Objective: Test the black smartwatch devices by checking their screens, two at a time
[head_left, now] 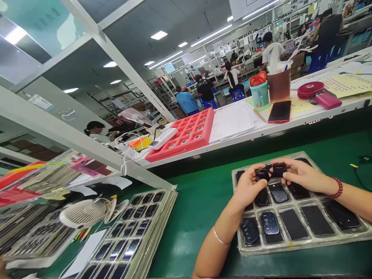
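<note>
Currently, right of centre in the frame, a glossy black piece [262, 174] is pinched by the left hand's [246, 186] fingers, a black block [279, 170] by the right hand's [306, 175], above a plastic tray [273, 247]; stacked trays [162, 226] lie lower left.

The left hand [248, 184] and right hand [303, 175] hold glossy black pieces [279, 170] over a plastic compartment tray [279, 248] near the tabletop's [197, 201] front edge.

Teal cup [260, 95], red-edged phone [279, 111], magenta handheld fan [309, 90]; printed papers [234, 123]
</note>
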Available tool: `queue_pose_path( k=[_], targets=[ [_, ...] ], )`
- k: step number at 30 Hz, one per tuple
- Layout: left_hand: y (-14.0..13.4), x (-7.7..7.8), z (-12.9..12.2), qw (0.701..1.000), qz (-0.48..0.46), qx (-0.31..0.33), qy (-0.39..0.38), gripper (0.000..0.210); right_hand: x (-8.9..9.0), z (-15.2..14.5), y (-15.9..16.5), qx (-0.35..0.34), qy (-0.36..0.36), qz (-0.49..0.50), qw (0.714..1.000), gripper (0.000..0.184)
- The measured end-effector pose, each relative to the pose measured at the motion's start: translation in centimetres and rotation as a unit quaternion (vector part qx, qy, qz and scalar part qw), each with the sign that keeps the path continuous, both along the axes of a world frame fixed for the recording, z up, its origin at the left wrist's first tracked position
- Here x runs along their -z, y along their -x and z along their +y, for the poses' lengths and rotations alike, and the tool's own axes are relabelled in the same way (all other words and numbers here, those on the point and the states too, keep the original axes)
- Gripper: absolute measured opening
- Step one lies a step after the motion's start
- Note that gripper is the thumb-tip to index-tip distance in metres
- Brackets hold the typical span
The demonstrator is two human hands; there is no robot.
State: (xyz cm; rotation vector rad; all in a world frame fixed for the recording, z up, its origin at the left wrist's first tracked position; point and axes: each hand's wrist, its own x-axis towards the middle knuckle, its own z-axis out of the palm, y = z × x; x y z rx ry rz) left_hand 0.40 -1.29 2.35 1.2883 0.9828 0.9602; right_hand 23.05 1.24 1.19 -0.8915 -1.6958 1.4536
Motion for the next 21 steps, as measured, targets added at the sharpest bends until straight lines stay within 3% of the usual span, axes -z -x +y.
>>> queue_pose_path(
  k=[7, 10, 14, 17, 19, 21],
  targets=[
    [-0.2, -0.1, 0.0, 1.000, -0.002, 0.002, -0.008, 0.048, -0.4, -0.2, 0.3, -0.022, -0.018, -0.019, 0.999, 0.042],
    [-0.1, -0.4, -0.1, 1.000, 0.014, 0.017, -0.004, 0.035, -0.7, -0.1, 0.1, -0.015, -0.023, -0.030, 0.999, 0.031],
    [-0.1, -2.1, -1.9, 0.989, 0.126, 0.035, -0.074, 0.017, -2.4, -2.1, -1.1, -0.002, -0.169, -0.151, 0.974, 0.012],
    [-0.9, -3.6, -4.2, 0.943, 0.250, 0.138, -0.168, 0.011, -3.3, -5.2, -2.3, -0.041, -0.254, -0.259, 0.931, 0.016],
    [-1.9, -3.9, -5.5, 0.892, 0.335, 0.201, -0.226, 0.011, -3.2, -7.2, -3.0, -0.054, -0.267, -0.314, 0.910, 0.022],
    [-2.8, -3.5, -6.4, 0.830, 0.431, 0.207, -0.288, 0.019, -2.5, -8.4, -4.0, -0.035, -0.286, -0.350, 0.891, 0.022]
  ],
)
